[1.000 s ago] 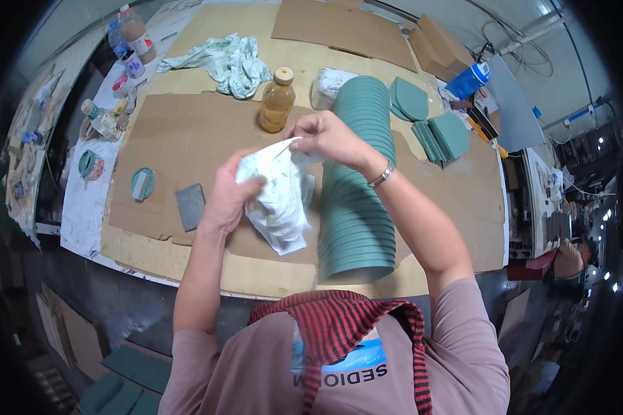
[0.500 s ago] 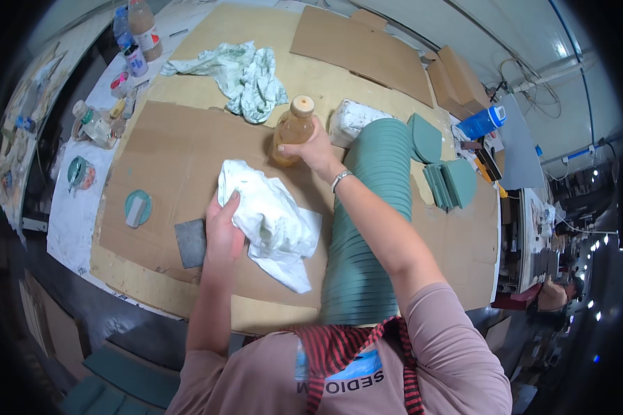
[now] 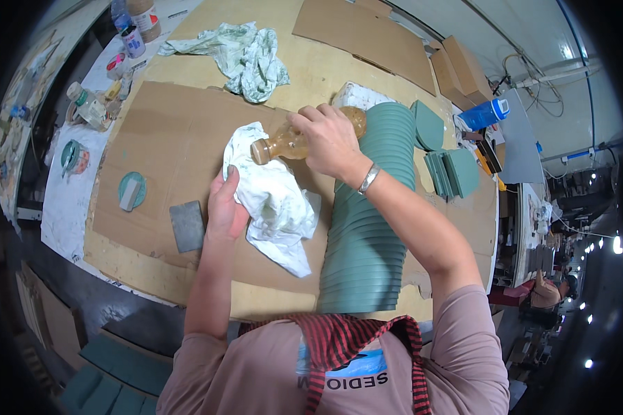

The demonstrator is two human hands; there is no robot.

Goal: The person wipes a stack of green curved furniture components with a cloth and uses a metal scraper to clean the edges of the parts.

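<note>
The bottle (image 3: 294, 142) lies tipped on its side in the air, its brown cap end pointing down-left over the white rag (image 3: 273, 197), so that whatever amber liquid it holds would run toward the cloth. The right hand (image 3: 329, 142) is wrapped around the bottle's body, fingers closed over the top, wrist turned to hold the tilt. Whether the cap is on cannot be told.

The left hand (image 3: 223, 207) presses flat on the rag's left edge, thumb on the cloth — it seems to pin the rag to the cardboard (image 3: 159, 159) so it stays bunched under the bottle's mouth.

Just right of the rag, a long overlapping row of green tiles (image 3: 370, 235) runs down the table (image 3: 325, 66), the right forearm crossing above it. More green tiles (image 3: 453, 173) stand further right, near a blue bottle (image 3: 484, 114). Left of the left hand lie a grey block (image 3: 186, 225) and a round green lid (image 3: 131, 190). A second, stained rag (image 3: 246, 55) sits crumpled at the table's far side, well apart.
</note>
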